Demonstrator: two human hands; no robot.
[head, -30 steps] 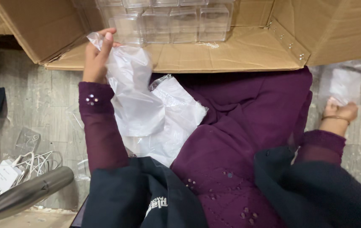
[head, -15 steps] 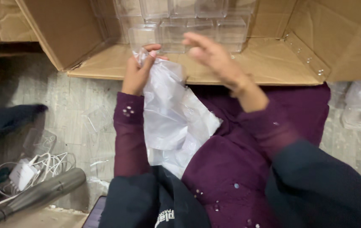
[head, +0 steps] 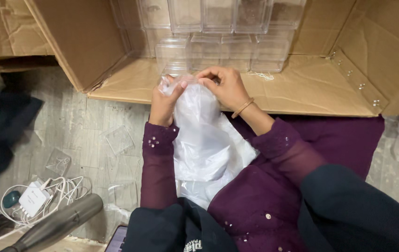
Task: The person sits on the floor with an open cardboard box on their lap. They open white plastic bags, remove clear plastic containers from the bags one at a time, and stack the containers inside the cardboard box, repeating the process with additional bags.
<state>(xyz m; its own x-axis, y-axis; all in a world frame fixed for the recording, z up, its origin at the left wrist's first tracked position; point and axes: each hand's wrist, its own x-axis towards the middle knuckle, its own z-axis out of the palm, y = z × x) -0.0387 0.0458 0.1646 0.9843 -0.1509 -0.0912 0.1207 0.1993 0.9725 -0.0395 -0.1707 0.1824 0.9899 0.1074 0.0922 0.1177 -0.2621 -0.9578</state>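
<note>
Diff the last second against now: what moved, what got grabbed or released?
The right hand came in from far right, off the floor, up to the top of the clear plastic bag and took a grip beside the left hand. Both now pinch the bag's top edge. The left hand kept its hold throughout. Unchanged: open cardboard box with clear plastic cases, cables and charger on the floor.

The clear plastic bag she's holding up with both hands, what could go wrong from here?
1. Both hands, left hand and right hand, pinch only the top edge of the clear plastic bag, so the thin film might slip or tear.
2. More loose bags lie in the lap under it and could come up with it or slide to the floor.
3. The clear boxes stacked in the cardboard carton stand close beyond the hands; a reach might knock them.
</note>
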